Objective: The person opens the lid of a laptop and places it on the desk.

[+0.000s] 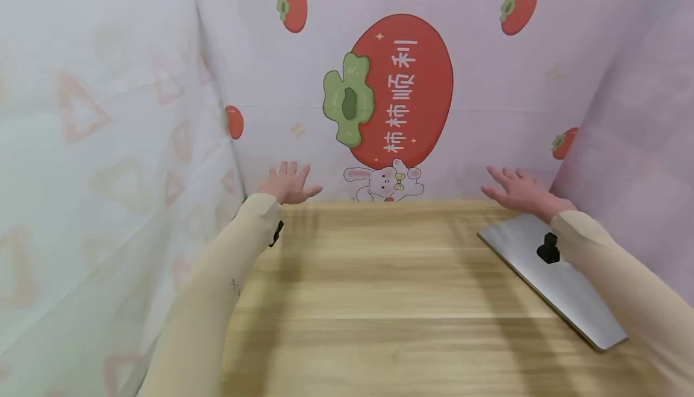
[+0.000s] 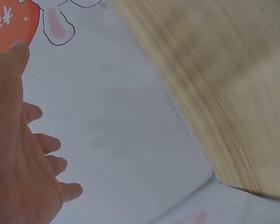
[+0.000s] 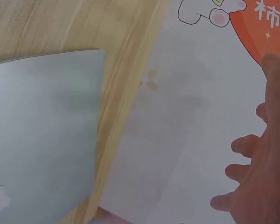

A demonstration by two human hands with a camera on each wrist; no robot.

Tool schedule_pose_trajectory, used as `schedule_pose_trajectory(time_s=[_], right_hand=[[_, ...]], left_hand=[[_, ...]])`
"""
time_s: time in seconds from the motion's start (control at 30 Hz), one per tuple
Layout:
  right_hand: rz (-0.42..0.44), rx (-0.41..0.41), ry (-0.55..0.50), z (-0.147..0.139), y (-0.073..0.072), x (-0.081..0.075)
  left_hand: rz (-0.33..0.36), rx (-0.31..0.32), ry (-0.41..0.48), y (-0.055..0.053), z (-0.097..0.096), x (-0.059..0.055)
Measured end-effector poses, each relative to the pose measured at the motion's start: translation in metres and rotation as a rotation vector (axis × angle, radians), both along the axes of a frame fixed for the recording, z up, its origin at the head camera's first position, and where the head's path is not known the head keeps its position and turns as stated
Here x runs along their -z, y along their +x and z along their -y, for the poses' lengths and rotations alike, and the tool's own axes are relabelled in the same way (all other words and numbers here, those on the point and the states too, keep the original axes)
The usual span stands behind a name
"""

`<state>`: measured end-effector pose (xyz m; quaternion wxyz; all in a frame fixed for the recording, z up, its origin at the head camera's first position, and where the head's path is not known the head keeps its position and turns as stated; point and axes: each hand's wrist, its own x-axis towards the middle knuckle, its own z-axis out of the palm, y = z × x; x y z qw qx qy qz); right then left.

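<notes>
My left hand is stretched out over the far left corner of the wooden table, fingers spread and holding nothing. In the left wrist view the same left hand shows its palm toward the cloth backdrop. My right hand reaches over the far right edge of the table, fingers straight, empty, just beyond the far end of a closed silver laptop. The right wrist view shows my right hand hovering in front of the backdrop, with the laptop lid lying flat on the wood.
A cloth backdrop printed with a big red persimmon and a small rabbit hangs behind the table. More cloth walls close in the left and right sides. Black wrist camera mounts sit on both sleeves.
</notes>
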<state>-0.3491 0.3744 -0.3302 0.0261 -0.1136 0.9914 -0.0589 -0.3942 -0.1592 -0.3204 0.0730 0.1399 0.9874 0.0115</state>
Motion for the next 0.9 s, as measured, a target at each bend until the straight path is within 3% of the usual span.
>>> schedule_pose_trajectory(time_s=[0.23, 0.5, 0.7, 0.9], right_hand=[[-0.041, -0.063, -0.004, -0.006, 0.009, 0.008], [-0.034, -0.049, -0.174, -0.034, 0.021, 0.015], [-0.046, -0.044, -0.217, -0.046, 0.031, 0.022], [-0.094, -0.050, -0.270, -0.055, 0.046, 0.037]], left_hand=[[-0.012, 0.016, 0.017, 0.001, -0.009, 0.004], [0.020, 0.065, 0.032, 0.002, -0.033, 0.005], [0.018, 0.104, 0.051, 0.001, -0.053, 0.015], [0.023, 0.103, 0.136, -0.005, -0.060, 0.030]])
